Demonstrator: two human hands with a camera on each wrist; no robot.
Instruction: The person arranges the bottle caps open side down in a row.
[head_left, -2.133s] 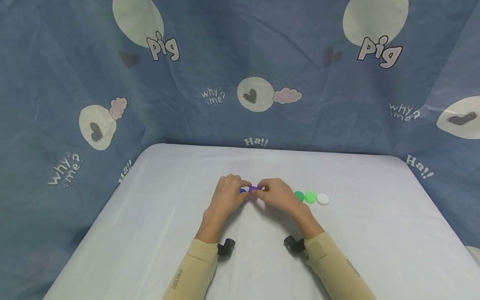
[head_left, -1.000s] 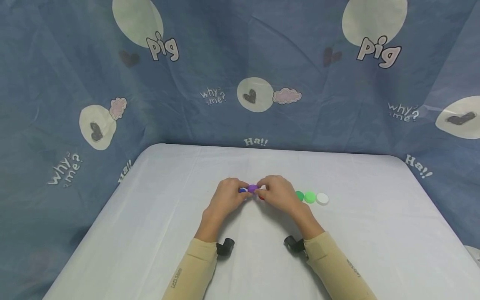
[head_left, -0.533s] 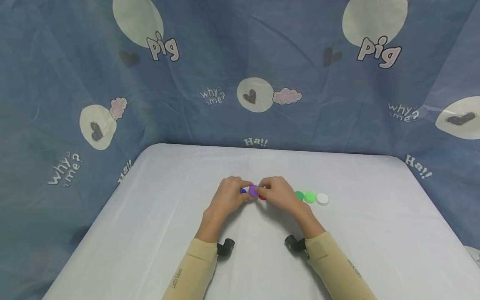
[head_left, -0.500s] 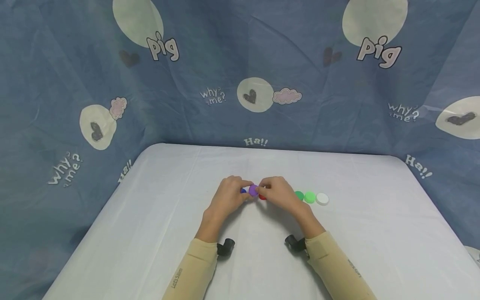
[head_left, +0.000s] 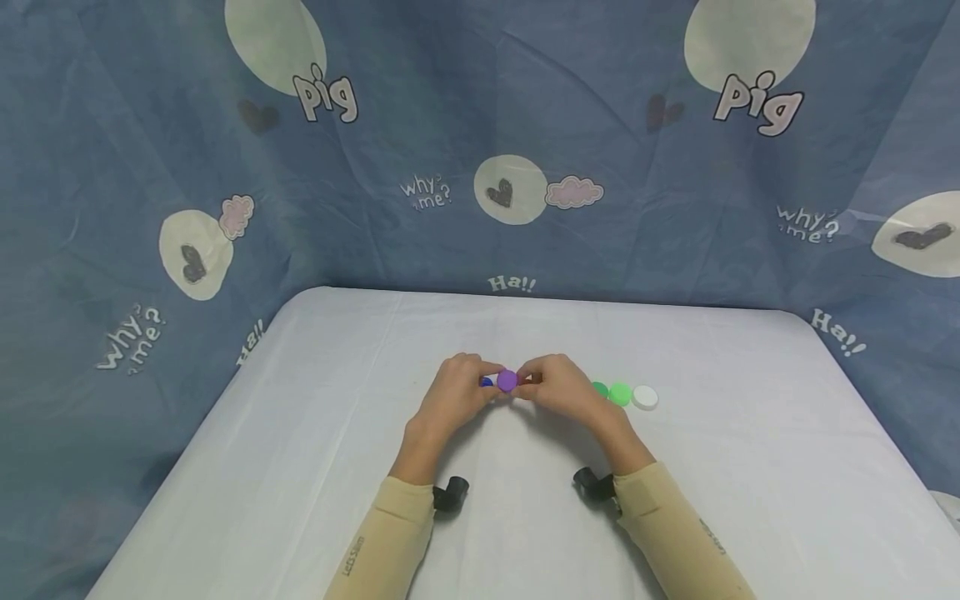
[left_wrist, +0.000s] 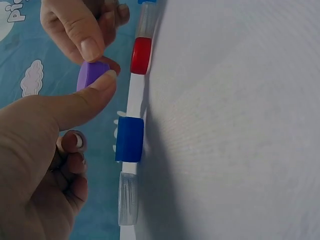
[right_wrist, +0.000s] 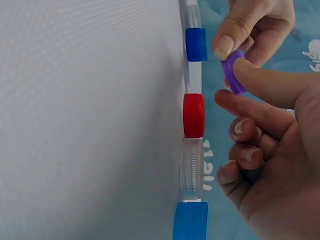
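A small purple bottle cap (head_left: 507, 381) is up off the table between both hands, its round face toward the head camera. My left hand (head_left: 459, 385) pinches it between thumb and index finger, the other fingers curled loosely below. From the other side my right hand (head_left: 562, 387) has its thumb on the cap and its index finger close to the rim; whether that fingertip touches is hard to see. In the left wrist view a dark blue cap (left_wrist: 130, 140) and a red cap (left_wrist: 141, 56) stand on the table beside the fingers.
A clear ridged cap (right_wrist: 191, 169) and a light blue cap (right_wrist: 191, 222) continue the row in the right wrist view. Right of the hands lie a green cap (head_left: 600, 390), a light green cap (head_left: 620, 394) and a white cap (head_left: 645, 397) on the white tablecloth (head_left: 720, 467).
The purple cap has turned from edge-on to face the head camera. My right fingers have shifted slightly right, uncovering more of it. The left hand has barely moved.
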